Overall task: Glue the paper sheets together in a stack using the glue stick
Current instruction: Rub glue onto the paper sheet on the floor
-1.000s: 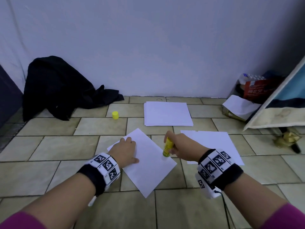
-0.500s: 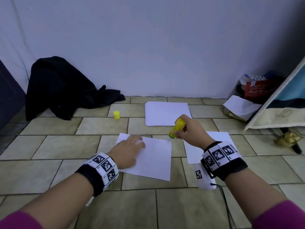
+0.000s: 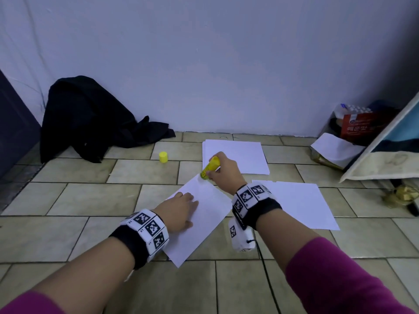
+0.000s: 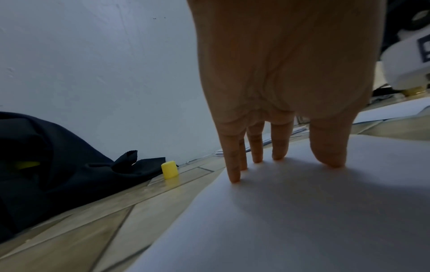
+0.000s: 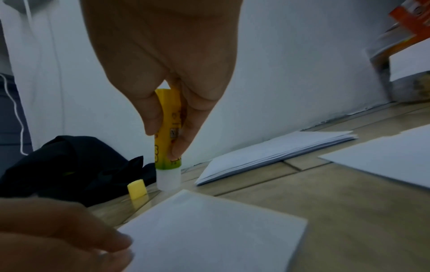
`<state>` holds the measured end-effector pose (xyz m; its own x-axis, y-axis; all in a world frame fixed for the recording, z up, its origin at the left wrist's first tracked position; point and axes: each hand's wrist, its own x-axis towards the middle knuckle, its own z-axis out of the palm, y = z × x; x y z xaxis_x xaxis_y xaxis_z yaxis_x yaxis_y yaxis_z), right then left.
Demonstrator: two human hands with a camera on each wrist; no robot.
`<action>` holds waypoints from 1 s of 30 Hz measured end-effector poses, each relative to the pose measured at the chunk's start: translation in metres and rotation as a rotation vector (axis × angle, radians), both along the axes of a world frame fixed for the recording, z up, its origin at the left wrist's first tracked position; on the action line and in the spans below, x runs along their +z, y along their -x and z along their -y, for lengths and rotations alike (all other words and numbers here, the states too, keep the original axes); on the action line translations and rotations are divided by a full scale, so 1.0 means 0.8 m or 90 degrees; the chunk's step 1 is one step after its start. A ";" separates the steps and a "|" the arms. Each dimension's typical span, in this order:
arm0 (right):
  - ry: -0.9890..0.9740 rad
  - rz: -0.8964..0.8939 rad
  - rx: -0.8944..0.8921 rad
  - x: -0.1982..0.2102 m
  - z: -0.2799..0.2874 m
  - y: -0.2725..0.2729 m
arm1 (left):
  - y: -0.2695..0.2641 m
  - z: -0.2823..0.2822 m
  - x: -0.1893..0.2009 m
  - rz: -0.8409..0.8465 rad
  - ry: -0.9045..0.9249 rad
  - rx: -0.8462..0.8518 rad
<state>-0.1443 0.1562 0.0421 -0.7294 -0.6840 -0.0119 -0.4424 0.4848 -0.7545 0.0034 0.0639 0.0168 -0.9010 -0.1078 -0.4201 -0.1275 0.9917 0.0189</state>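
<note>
Cylindrical glue stick (image 3: 210,167) seemingly touches smooth sheet (image 3: 204,214).

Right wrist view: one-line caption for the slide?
Right hand grips an uncapped glue stick, tip at the far corner of a paper sheet.

left hand (image 3: 179,211) flat on sheet (image 3: 204,220) | right hand (image 3: 223,172) holds glue stick (image 3: 209,167) at sheet's far corner
</note>
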 end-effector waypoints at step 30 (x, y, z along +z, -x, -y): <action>-0.029 0.044 -0.035 0.016 -0.081 0.033 | -0.001 0.010 0.004 -0.021 0.016 0.012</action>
